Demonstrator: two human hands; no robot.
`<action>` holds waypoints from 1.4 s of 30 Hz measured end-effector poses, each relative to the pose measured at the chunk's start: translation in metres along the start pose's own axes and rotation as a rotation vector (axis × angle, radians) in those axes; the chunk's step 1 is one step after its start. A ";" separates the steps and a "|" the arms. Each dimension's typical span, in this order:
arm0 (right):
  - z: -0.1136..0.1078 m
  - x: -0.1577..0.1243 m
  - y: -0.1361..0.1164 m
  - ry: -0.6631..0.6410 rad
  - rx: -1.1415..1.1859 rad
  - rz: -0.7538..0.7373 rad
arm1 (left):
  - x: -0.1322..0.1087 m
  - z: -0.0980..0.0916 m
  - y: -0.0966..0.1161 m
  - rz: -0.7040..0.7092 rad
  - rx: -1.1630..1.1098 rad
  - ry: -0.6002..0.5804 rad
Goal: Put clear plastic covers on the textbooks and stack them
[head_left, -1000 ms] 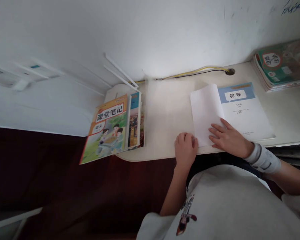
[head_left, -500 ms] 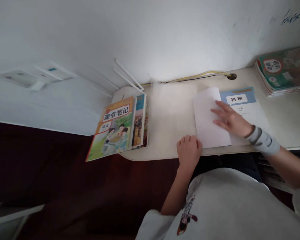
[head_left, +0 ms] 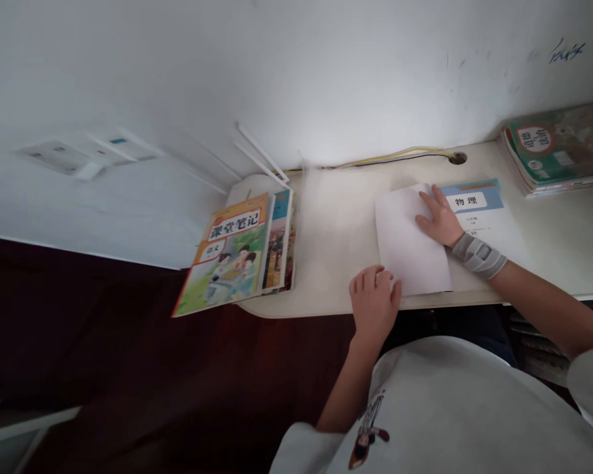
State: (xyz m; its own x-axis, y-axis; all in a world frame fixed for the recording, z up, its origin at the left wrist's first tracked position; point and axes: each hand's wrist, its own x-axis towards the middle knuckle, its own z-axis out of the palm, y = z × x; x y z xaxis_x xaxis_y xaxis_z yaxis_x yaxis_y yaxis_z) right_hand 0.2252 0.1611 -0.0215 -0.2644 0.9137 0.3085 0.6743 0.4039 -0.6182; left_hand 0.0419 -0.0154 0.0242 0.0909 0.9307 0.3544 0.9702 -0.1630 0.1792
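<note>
A white sheet (head_left: 408,253) lies on the desk, its right part beside and partly over a book with a blue-and-white cover (head_left: 499,220). My right hand (head_left: 439,218), with a grey band on the wrist, rests on the sheet's upper right edge with its fingers spread. My left hand (head_left: 375,304) is at the desk's front edge by the sheet's lower left corner, fingers bent and apart from the thumb; nothing shows in it.
An orange and green book (head_left: 234,257) leans over the desk's left end, with more books (head_left: 278,243) behind it. A book stack (head_left: 556,148) lies at the right. Yellow and black cables (head_left: 400,155) run along the wall to a hole.
My right hand has moved left and come down onto the sheet. The thumb of my left hand has moved away from its fingers. The sheet has shifted slightly left in view.
</note>
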 end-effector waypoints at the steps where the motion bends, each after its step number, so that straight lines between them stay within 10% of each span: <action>1: -0.001 0.001 0.001 0.004 0.008 0.014 | -0.002 0.002 0.005 0.077 -0.037 0.018; 6: -0.004 0.002 0.001 -0.008 0.047 0.042 | -0.009 0.026 0.033 0.394 -0.101 -0.026; 13: -0.009 -0.001 0.000 -0.094 0.141 -0.040 | -0.006 0.048 0.037 0.277 -0.050 -0.038; 29: -0.007 -0.003 -0.008 -0.132 0.069 -0.159 | -0.003 0.024 0.040 0.318 0.045 -0.032; 42: -0.001 -0.003 -0.003 -0.102 0.032 -0.106 | -0.012 0.042 0.033 0.296 0.096 -0.097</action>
State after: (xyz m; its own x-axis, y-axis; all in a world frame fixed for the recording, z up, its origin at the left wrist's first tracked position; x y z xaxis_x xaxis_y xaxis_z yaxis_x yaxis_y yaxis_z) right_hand 0.2246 0.1573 -0.0200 -0.4029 0.8651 0.2988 0.6171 0.4979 -0.6093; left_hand 0.0819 -0.0182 -0.0128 0.3886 0.8751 0.2885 0.9149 -0.4037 -0.0077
